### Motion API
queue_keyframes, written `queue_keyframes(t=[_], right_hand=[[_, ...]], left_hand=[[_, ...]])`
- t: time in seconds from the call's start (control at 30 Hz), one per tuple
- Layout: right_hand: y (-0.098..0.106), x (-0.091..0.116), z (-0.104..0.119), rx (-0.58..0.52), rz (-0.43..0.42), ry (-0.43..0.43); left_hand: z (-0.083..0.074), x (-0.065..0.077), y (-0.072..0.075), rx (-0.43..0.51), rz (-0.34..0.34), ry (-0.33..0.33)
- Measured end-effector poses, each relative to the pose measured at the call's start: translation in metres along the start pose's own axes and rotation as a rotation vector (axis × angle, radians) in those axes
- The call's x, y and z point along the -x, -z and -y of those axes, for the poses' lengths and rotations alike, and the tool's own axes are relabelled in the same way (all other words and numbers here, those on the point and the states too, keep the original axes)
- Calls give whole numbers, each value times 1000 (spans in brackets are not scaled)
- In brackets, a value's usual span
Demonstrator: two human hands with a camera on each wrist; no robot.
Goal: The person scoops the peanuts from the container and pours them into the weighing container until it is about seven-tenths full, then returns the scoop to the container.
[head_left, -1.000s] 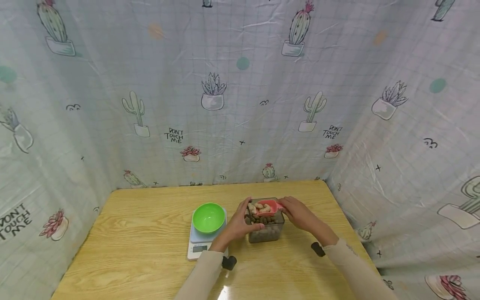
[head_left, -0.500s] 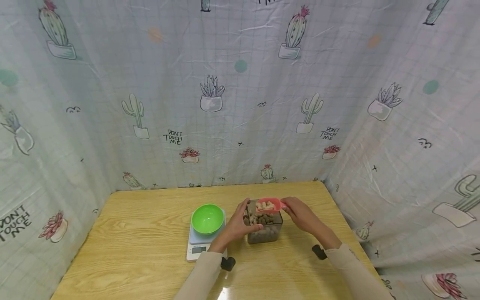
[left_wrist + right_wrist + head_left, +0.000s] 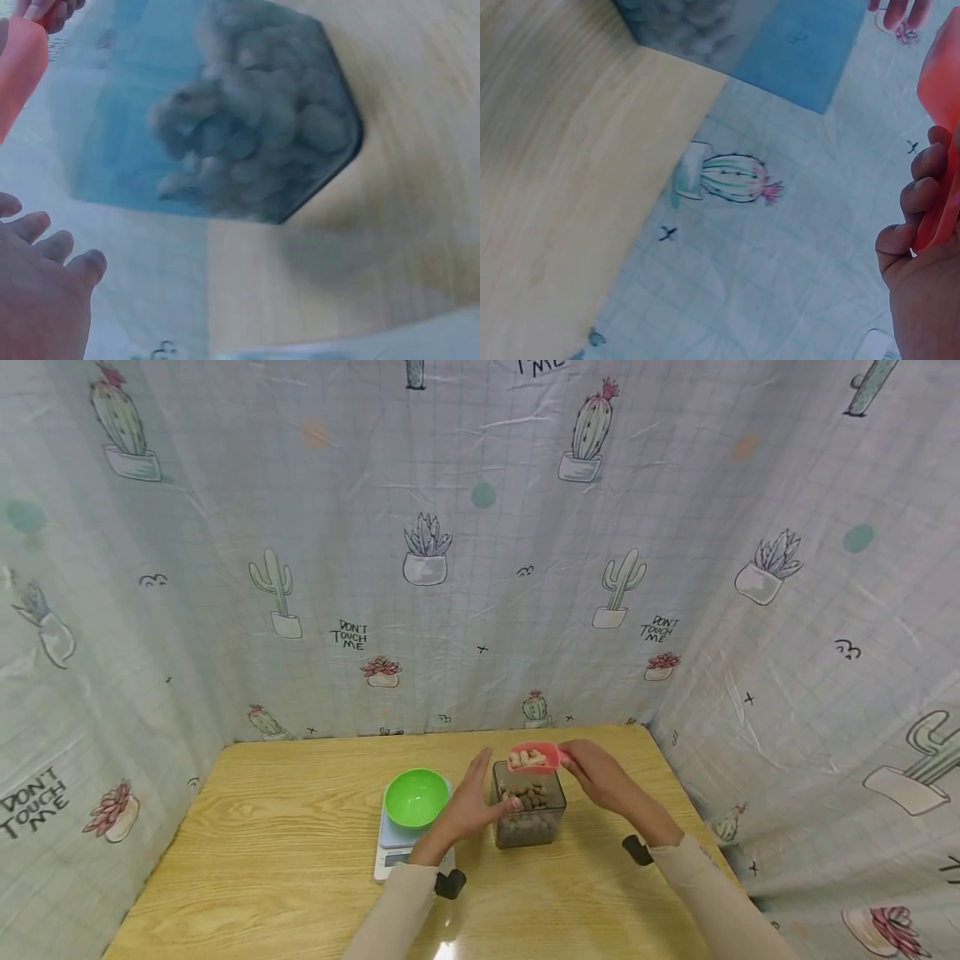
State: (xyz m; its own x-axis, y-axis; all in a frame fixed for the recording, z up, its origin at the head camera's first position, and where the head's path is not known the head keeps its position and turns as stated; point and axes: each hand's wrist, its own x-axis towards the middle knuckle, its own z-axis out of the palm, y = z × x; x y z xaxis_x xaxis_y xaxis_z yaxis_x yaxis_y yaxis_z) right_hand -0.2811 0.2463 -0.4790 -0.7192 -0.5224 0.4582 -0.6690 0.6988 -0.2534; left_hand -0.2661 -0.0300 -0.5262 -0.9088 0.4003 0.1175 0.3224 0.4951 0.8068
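Fingers curled round a pink plastic scoop (image 3: pixel 551 758), the right hand (image 3: pixel 603 778) had just raised pale peanuts (image 3: pixel 527 759) above the square grey plastic bin (image 3: pixel 528 832) near the wooden table (image 3: pixel 285 835)'s far edge (left hand (image 3: pixel 467 806) spread, gripping nothing), leaving the load free.

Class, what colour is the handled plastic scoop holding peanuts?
Pinkish red; the scoop shows best in the head view.

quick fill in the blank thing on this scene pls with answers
The right hand grips the red scoop, which holds ____.
The bowl on the white scale is coloured ____.
In the head view, the see-through container stands to the bowl's ____.
The curtain reads "DON'T TOUCH ____".

Missing words: peanuts; green; right; ME.
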Motion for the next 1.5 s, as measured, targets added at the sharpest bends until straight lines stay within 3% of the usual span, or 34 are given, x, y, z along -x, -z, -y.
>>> queue_keyframes(t=[0.4,0.7,0.9,1.1,1.27,1.5], right_hand=[[5,-30,21,-14,30,28],[-10,-49,40,-45,12,45],[-26,-60,50,-55,6,56],[-39,-66,61,-80,24,47],[-50,-70,69,-66,14,65],[-67,-76,79,-76,78,18]], left_hand=[[-9,19,48,44,-87,12],[2,39,78,14,-159,0],[21,52,91,-43,-190,20],[49,61,98,-99,-185,57],[74,65,98,-103,-153,90],[93,64,90,-92,-124,139]])
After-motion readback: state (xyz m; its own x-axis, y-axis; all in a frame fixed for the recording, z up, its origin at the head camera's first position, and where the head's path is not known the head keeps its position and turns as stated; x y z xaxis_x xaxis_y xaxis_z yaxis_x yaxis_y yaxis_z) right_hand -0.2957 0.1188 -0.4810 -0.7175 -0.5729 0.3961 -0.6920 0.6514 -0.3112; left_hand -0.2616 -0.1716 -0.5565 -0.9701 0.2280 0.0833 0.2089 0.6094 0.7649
